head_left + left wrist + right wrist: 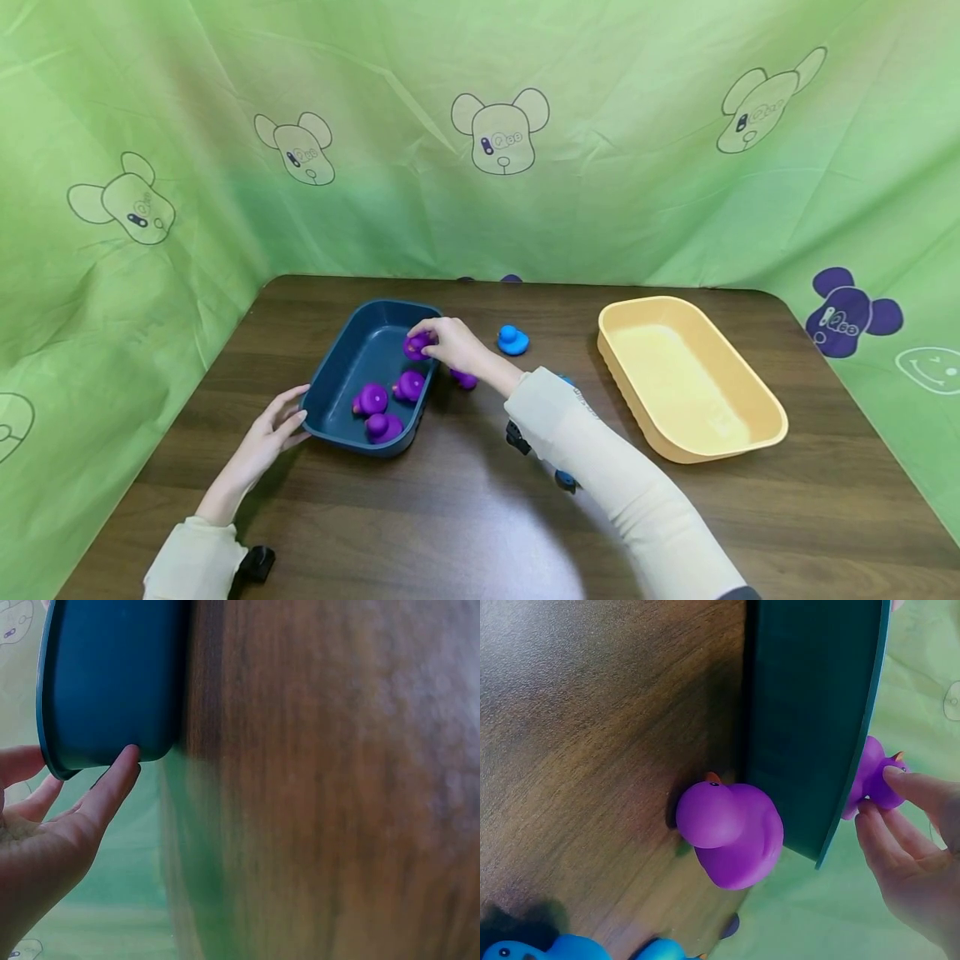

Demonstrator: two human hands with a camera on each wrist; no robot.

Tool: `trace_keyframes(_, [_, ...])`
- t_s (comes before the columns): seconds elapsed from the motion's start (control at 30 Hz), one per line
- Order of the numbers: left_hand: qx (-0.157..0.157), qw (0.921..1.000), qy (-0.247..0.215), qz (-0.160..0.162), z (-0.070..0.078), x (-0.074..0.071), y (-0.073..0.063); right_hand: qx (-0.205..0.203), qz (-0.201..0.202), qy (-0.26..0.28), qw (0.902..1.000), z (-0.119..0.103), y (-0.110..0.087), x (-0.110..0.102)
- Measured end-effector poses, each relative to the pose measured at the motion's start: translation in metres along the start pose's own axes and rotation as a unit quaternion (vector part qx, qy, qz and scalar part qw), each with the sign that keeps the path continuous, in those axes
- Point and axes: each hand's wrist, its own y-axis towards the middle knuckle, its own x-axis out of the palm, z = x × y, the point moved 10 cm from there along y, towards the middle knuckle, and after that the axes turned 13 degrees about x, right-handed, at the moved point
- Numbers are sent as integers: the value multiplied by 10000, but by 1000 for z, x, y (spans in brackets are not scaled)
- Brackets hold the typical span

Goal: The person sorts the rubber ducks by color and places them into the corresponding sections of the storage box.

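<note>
My left hand holds the near-left corner of a dark blue plastic bin; in the left wrist view, one fingertip presses the outer wall and others reach the rim. Over the bin's right side, my right hand pinches a purple rubber duck between thumb and fingers. Inside the bin lie three purple ducks, one duck on the left, another duck to its right and a duck nearest me. Outside, a purple duck sits on the table near the right wall, partly under my right hand in the head view.
A blue duck stands on the wooden table behind my right wrist. Other blue pieces are mostly hidden under my right sleeve. To the right stands a pale yellow bin. Green cloth hangs behind the table.
</note>
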Motion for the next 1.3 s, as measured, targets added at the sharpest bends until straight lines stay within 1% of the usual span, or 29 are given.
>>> trace_keyframes(0.1, [11, 10000, -1, -9, 0, 0, 0, 31, -14, -25, 10000, 1, 1, 1])
trace_keyframes(0.27, [22, 10000, -1, -8, 0, -1, 0, 257, -6, 25, 9997, 8, 3, 0])
trace_keyframes(0.33, [9, 10000, 7, 9, 0, -1, 0, 338, 41, 80, 9994, 11, 2, -2])
trace_keyframes(0.6, [-99, 9999, 33, 6, 0, -1, 0, 458, 282, 280, 9982, 25, -3, -17])
trace_keyframes(0.73, [-95, 10000, 13, -8, -1, 0, 0, 529, 328, 213, 9978, 33, -7, -23])
trace_keyframes(1.1, [-37, 10000, 9, 21, 0, -1, 0, 550, 289, 162, 9979, 45, -11, -33])
trace_keyframes(1.3, [-64, 10000, 28, -6, -1, -1, 0, 496, 227, -10, 9985, 49, -15, -37])
